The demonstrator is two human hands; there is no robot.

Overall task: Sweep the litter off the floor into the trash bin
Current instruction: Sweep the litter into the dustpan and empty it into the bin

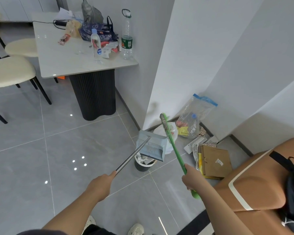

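Note:
My left hand [101, 181] grips the metal handle of a grey-blue dustpan [150, 147]. The pan is lifted and tilted over a small dark trash bin [143, 165] that holds crumpled white paper. My right hand [191, 178] grips the green broom handle [176, 152] near its lower end. The broom head [164, 118] points up and away, above the pan, close to the wall corner.
A white bag [172, 131], a clear zip bag of wrappers [193, 119] and flattened cardboard [215, 161] lie by the wall right of the bin. A cluttered table [61, 63] with a dark base and cream stools [10, 72] stand at left. A tan sofa arm [255, 184] is at right.

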